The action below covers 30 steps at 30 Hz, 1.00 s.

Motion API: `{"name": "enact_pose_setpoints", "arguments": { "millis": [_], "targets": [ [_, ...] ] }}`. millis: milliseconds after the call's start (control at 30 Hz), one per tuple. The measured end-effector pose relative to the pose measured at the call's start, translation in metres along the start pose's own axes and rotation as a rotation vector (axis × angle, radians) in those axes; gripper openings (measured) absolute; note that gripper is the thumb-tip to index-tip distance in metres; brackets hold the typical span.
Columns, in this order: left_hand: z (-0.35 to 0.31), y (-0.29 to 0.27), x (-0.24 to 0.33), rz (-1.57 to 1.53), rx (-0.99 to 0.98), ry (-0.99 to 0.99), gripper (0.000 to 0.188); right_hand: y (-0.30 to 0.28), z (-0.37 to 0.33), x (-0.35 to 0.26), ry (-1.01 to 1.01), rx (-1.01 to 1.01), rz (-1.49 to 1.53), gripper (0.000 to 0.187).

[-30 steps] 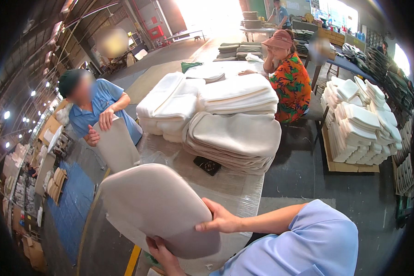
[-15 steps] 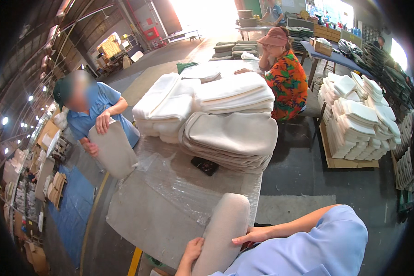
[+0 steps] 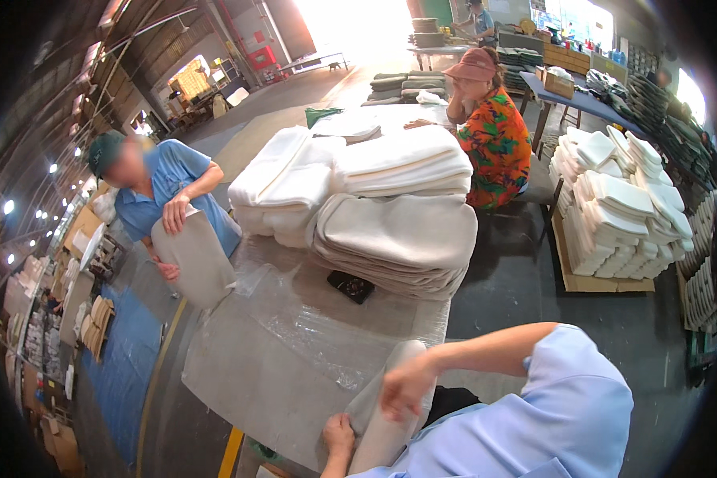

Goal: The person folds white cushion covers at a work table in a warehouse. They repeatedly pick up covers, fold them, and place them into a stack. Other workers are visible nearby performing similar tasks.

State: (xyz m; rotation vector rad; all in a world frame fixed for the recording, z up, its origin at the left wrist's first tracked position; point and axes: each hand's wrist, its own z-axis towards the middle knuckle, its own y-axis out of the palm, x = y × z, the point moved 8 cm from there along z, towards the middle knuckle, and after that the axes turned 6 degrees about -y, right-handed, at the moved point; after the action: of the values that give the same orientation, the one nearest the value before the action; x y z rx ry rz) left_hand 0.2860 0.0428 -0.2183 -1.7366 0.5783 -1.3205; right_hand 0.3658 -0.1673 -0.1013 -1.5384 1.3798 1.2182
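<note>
Both hands — left hand (image 3: pixel 339 436), right hand (image 3: pixel 406 386) — grip a grey pad (image 3: pixel 384 414).

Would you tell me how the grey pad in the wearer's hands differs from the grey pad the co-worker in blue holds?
The wearer's pad stands on edge, seen narrow; the co-worker's pad shows its broad face. The wearer's pad sits at the near table edge between left hand and right hand; the co-worker's pad is beside the table's left side. Both are grey, rounded and upright.

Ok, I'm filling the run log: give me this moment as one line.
left hand: grips pad's lower edge | right hand: on pad's top | grey pad: upright at plastic-covered table
</note>
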Motion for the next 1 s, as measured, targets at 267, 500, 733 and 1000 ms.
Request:
{"name": "enact_pose_setpoints", "arguments": {
  "millis": [267, 500, 733, 1000],
  "targets": [
    [-0.005, -0.001, 0.024, -0.166, 0.099, 0.081, 0.022, -0.094, 0.103, 0.096, 0.383, 0.107, -0.641, 0.036],
    [-0.007, 0.01, -0.006, -0.417, -0.066, -0.168, 0.03, -0.094, 0.121, 0.136, 0.266, 0.101, -0.676, 0.024],
    [0.003, 0.029, -0.02, -0.1, -0.332, -0.146, 0.047, -0.095, 0.105, 0.139, 0.277, 0.135, -0.721, 0.038],
    [0.011, 0.029, -0.02, 0.166, -0.069, -0.129, 0.044, -0.1, 0.086, 0.134, 0.254, 0.517, -0.693, 0.039]
  ]
}}
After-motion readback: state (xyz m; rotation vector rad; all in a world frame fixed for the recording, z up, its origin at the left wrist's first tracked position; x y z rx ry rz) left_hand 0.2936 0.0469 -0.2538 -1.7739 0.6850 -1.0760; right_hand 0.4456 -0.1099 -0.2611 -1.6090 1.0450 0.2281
